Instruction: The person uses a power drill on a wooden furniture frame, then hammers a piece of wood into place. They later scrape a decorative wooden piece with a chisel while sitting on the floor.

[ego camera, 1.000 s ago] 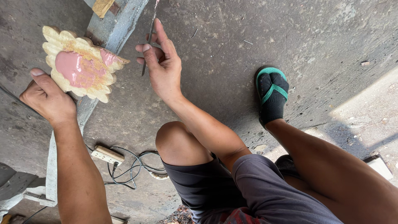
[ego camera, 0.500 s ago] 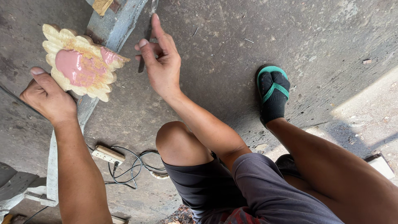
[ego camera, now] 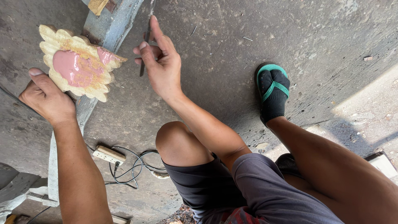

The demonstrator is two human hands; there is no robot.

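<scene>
Wooden carving (ego camera: 78,62) | left hand (ego camera: 45,99) | face up, long axis diagonal

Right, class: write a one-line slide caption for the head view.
Left hand grips a scalloped wooden carving coated with pink filler, right hand pinches a thin dark tool above the concrete floor.

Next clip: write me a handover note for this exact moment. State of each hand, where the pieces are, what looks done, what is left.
Left hand: grips the lower edge of the carved wooden flower piece, holding it above the concrete floor.
Right hand: pinches a thin dark tool between the fingers, beside the carving, not touching it.
Done: the carving's centre is covered in pink filler; the petal edges show bare wood.
Left: whether more filling or smoothing is needed, I cannot tell.
Nearby: a white power strip with cables lies on the floor by the knee.
</scene>
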